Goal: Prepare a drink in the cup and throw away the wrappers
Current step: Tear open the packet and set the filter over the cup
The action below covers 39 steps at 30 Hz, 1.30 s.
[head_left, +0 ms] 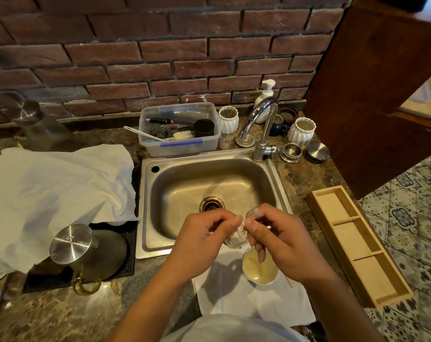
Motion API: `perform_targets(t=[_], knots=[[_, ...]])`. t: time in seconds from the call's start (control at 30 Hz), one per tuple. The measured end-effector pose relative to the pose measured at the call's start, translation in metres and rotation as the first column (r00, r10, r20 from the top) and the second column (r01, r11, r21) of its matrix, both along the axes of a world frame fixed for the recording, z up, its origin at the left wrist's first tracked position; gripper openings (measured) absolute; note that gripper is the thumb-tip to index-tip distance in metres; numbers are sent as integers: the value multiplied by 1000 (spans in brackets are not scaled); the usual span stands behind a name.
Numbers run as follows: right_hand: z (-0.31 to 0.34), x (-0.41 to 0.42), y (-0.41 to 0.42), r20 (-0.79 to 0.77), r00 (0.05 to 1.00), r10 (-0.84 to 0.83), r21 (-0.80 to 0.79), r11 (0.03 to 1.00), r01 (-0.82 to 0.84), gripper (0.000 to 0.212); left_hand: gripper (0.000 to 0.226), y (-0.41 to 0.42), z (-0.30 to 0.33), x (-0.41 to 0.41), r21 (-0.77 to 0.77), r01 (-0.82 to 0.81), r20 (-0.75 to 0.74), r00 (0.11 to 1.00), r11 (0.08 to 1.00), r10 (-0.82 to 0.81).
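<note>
**A:** Hands first: where are they, and what have they got?

**B:** Both are pinched shut on one small thing held between them. The left hand (204, 239) grips a crumpled white wrapper (238, 239) with thumb and forefinger; the right hand (281, 239) pinches its upper end, where a clear flap with a reddish mark sticks up. It looks like a sachet being torn or emptied, though I can't tell which.

**A:** And the cup?

**B:** The cup (260, 267) stands on a white paper towel (234, 299) on the counter (61, 314), directly beneath the right hand, nearer the body than the wrapper. It holds a pale yellowish liquid. The sink (234, 188) lies just beyond both hands.

**A:** So what does the next move depend on?

**B:** The wrapper hangs roughly upright just left of and above the cup's rim; the right hand is nearer, so a small shift rightward would put it over the opening.

**A:** Any readable writing?

**B:** None. The red mark is too small to read, and no bin is in view.
</note>
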State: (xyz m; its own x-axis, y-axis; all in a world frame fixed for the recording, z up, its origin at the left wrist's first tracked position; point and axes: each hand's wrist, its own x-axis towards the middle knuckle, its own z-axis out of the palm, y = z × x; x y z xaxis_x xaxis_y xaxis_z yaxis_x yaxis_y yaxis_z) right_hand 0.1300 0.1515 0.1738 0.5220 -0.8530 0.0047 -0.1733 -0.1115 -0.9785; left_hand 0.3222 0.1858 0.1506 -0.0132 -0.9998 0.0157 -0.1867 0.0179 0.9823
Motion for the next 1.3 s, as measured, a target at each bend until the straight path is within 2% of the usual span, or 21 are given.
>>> perform_targets(t=[0.07, 0.17, 0.27, 0.37, 0.47, 0.53, 0.6, 0.77, 0.87, 0.93, 1.0, 1.1, 1.3], knots=[[3, -1, 0, 45, 998, 42, 80, 996, -45, 20, 30, -1, 2, 2, 42, 86, -59, 995, 995, -83], [6, -1, 0, 120, 989, 82, 184, 977, -104, 26, 21, -1, 8, 5, 83, 198, -186, 966, 977, -180], [8, 0, -2, 151, 986, 65, 222, 970, -97, 30, 11, 0, 12, 7, 68, 226, -251, 946, 972, -203], [8, 1, -5, 108, 992, 59, 217, 973, -82, 30, 15, 2, 12, 9, 34, 191, -189, 965, 981, -181], [7, -1, -7, 54, 995, 83, 239, 966, -93, 35, 9, 4, 14, 12, -27, 192, -47, 980, 981, -193], [8, -2, -8, 49, 991, 128, 251, 958, -136, 46, 5, 5, 18, 15, -77, 231, 59, 972, 970, -227], [9, -4, -10, 53, 981, 185, 252, 948, -193, 52, 4, 4, 21, 17, -70, 294, 76, 954, 953, -289], [8, -9, -12, 163, 945, 284, 343, 882, -325, 29, 6, 4, 29, 17, 27, 433, -107, 897, 901, -428], [4, -9, -12, 308, 913, 268, 422, 821, -384, 19, 8, 2, 30, 18, 58, 481, -247, 856, 875, -454], [2, -14, -16, 414, 890, 189, 459, 801, -384, 18, 9, 3, 26, 22, 63, 472, -286, 853, 879, -437], [2, -20, -22, 456, 884, 103, 478, 810, -341, 20, 8, 3, 21, 27, 65, 421, -321, 867, 905, -381], [-1, -25, -28, 417, 908, 45, 481, 837, -262, 21, 10, 2, 18, 29, 64, 352, -329, 891, 934, -313], [-6, -17, -22, 330, 941, 73, 452, 863, -225, 23, 10, 0, 16, 23, 84, 226, -319, 929, 970, -189]])
